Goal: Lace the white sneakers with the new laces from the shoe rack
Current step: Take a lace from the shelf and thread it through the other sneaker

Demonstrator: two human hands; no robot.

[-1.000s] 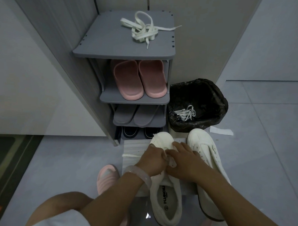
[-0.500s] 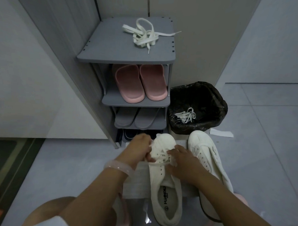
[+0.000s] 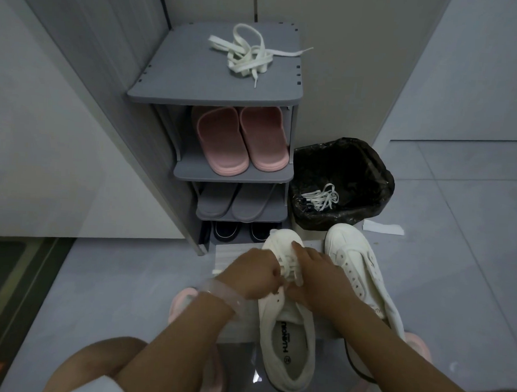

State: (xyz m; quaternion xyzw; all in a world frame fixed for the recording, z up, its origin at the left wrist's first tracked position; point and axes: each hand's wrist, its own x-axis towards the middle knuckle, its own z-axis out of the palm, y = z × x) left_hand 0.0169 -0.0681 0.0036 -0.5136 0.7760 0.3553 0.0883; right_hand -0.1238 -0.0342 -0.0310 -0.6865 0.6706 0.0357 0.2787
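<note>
My left hand and right hand are both pinched on the lace over the near sneaker on the floor. The lace is flat, soft and limp, so I should take it near its tip. The spare lace lies far off on top of the shoe rack; the right sneaker has none.

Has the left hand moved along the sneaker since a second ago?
Yes. The left hand swung out to the side of the sneaker, then came back over its laces, ending close to where it started.
</note>
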